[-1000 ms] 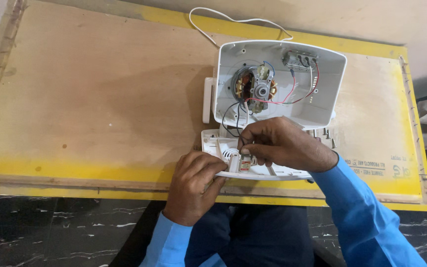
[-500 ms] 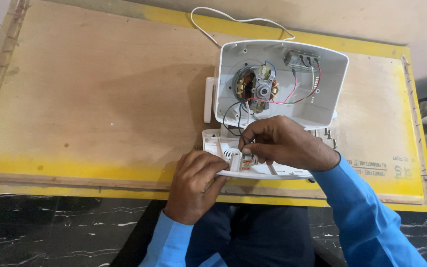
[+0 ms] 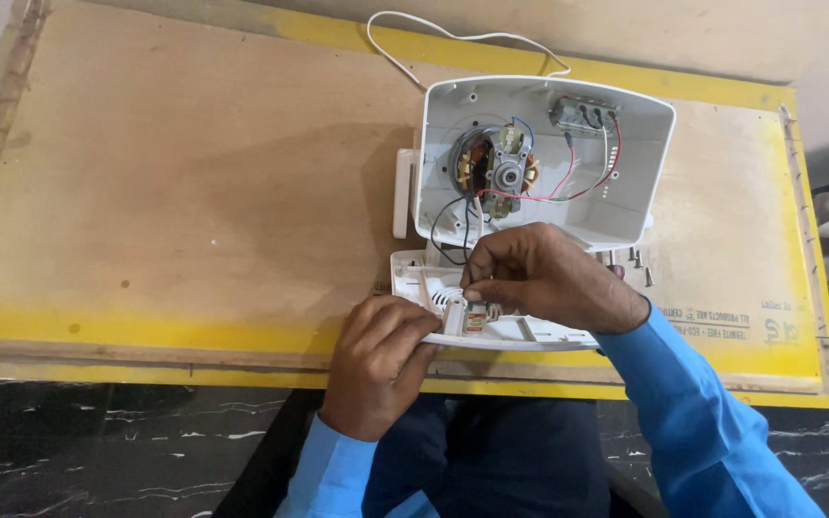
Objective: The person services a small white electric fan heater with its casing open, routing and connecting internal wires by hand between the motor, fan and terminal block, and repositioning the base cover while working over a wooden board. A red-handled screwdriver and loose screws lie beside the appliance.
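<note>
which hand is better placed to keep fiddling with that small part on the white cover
Right. The right hand already pinches the small part on the white cover, while the left hand only steadies the cover's near edge.

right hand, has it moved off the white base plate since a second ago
No. The right hand still pinches the small part at the same spot on the white base plate, just below the open housing.
</note>
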